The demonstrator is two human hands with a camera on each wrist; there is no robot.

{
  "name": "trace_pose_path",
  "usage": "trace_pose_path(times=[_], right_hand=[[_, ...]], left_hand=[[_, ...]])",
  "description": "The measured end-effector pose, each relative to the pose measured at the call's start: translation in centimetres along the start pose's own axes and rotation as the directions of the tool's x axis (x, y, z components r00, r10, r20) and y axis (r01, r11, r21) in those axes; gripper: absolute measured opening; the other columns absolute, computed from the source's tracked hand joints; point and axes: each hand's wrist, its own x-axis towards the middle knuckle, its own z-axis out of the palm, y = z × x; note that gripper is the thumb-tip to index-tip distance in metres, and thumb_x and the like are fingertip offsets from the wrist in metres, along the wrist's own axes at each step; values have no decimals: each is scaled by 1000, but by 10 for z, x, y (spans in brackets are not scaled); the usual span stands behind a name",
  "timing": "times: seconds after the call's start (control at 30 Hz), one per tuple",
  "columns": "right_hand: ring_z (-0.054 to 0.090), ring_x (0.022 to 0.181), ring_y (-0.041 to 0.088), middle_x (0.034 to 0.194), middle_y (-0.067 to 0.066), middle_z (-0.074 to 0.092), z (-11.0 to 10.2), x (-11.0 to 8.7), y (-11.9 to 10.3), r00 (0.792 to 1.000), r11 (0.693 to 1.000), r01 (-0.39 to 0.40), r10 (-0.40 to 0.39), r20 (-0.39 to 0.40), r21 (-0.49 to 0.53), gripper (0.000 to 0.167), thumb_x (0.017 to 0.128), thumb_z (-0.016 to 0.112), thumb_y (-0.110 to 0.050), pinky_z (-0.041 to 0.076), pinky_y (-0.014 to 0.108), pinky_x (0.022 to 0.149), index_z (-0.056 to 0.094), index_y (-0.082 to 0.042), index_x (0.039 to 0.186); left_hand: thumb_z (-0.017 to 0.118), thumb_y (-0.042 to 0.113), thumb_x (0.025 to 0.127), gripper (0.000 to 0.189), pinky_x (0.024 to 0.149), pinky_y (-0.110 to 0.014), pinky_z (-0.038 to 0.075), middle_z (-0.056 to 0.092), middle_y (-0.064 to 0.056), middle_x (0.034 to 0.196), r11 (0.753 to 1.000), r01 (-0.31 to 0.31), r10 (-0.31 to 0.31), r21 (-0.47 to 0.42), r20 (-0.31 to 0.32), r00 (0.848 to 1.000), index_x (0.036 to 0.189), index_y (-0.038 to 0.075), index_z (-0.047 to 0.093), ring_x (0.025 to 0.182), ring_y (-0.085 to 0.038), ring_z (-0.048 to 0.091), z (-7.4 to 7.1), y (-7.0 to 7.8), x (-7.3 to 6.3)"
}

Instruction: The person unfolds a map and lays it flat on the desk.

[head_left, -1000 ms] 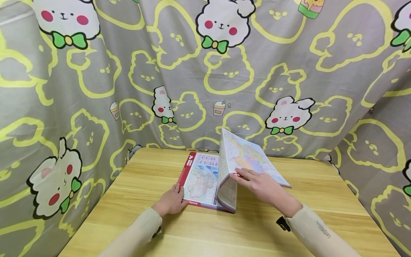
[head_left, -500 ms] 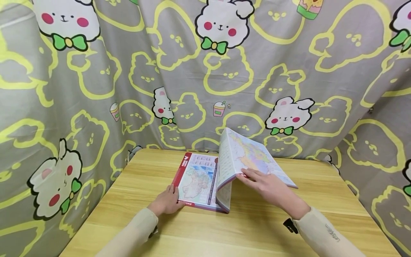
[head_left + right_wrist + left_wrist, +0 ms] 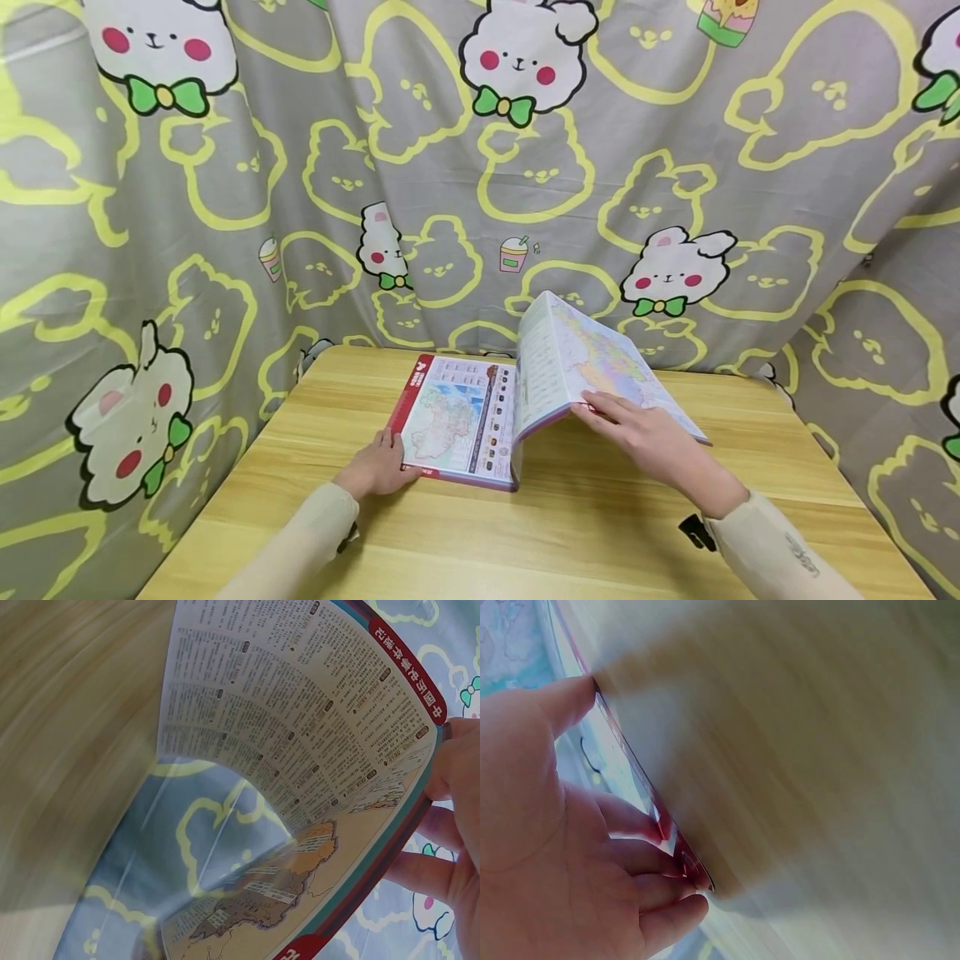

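A folded map (image 3: 444,417) with printed panels and a red border lies partly flat on the wooden table. Its right part (image 3: 600,354), showing a multicoloured map, is raised and bent upward at the fold. At the near left corner, my left hand (image 3: 375,464) grips the edge; the left wrist view shows thumb and fingertips on the red rim. My right hand (image 3: 637,433) pinches the near edge of the raised part, thumb hidden beneath in the head view. Seen from the right wrist, the curved underside (image 3: 300,712) carries dense text and a brownish map.
The light wood table (image 3: 562,542) extends around the map on all sides. Behind and beside it hangs a grey curtain (image 3: 450,167) with cartoon rabbits, close to the table's back edge.
Both hands have moved apart: the left one slid left with the flat part, the right one moved right with the raised part. More of the left panel, including a column of icons, now shows.
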Motion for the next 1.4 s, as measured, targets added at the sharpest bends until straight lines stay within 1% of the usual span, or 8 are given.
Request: trace_pose_path(times=[0.23, 0.37, 0.57, 0.77, 0.87, 1.03, 1.17, 1.4], right_hand=[[61, 104, 26, 126, 11, 58, -4, -3, 2, 1000, 1000, -3, 3, -12, -5, 56, 105, 8, -21, 48, 34, 48, 56, -12, 133], [61, 103, 26, 126, 11, 58, -6, -5, 4, 1000, 1000, -10, 10, -19, -7, 55, 106, 9, -20, 49, 36, 50, 56, -12, 133], [60, 106, 27, 127, 10, 57, -8, -10, 6, 999, 999, -30, 31, 19, -19, 59, 105, 5, -22, 51, 38, 53, 56, -13, 133], [61, 105, 27, 127, 10, 58, -9, -15, 7, 999, 999, -42, 43, 31, -19, 60, 105, 5, -23, 50, 38, 52, 56, -13, 133], [61, 103, 28, 126, 11, 58, -9, -18, 7, 998, 999, -44, 45, 38, -20, 60, 104, 4, -23, 50, 38, 52, 57, -12, 132], [60, 105, 28, 128, 10, 56, -9, -24, 6, 995, 997, -65, 67, 69, -30, 62, 104, 1, -23, 52, 40, 56, 56, -13, 133], [60, 106, 28, 129, 10, 56, -9, -27, 5, 993, 996, -79, 81, 89, -33, 63, 104, 0, -23, 51, 38, 54, 55, -14, 134], [60, 103, 27, 126, 10, 57, -4, -33, 5, 995, 997, -73, 75, 60, -31, 62, 104, 1, -21, 50, 37, 50, 57, -12, 132]], left_hand=[[57, 51, 89, 88, 105, -54, 28, 28, -36, 143, 1000, 18, -18, -22, 13, 1000, 136, -19, 31, 134, -48, 25, -1, -9, 0], [58, 49, 88, 88, 103, -55, 30, 28, -37, 141, 999, 23, -23, -26, 10, 1000, 135, -20, 31, 132, -48, 26, -4, -11, -1], [59, 47, 88, 87, 101, -56, 32, 29, -39, 140, 999, 30, -30, -28, 7, 1000, 134, -21, 32, 131, -48, 27, -7, -14, -1], [59, 51, 87, 91, 100, -57, 33, 26, -39, 140, 998, 61, -60, -34, 13, 998, 134, -21, 31, 130, -49, 28, -7, -17, 0], [59, 52, 87, 92, 100, -57, 33, 25, -40, 141, 996, 73, -72, -42, 17, 997, 134, -22, 30, 130, -49, 28, -7, -20, 0], [59, 52, 87, 93, 100, -58, 32, 24, -40, 141, 995, 79, -78, -56, 23, 997, 134, -22, 29, 131, -49, 26, -7, -25, 1], [58, 53, 87, 94, 101, -58, 31, 23, -41, 141, 995, 83, -81, -60, 24, 996, 135, -23, 28, 132, -50, 24, -8, -29, 1], [59, 53, 86, 95, 102, -58, 30, 21, -41, 142, 993, 97, -95, -69, 36, 995, 135, -22, 27, 133, -50, 22, -9, -34, 1]])
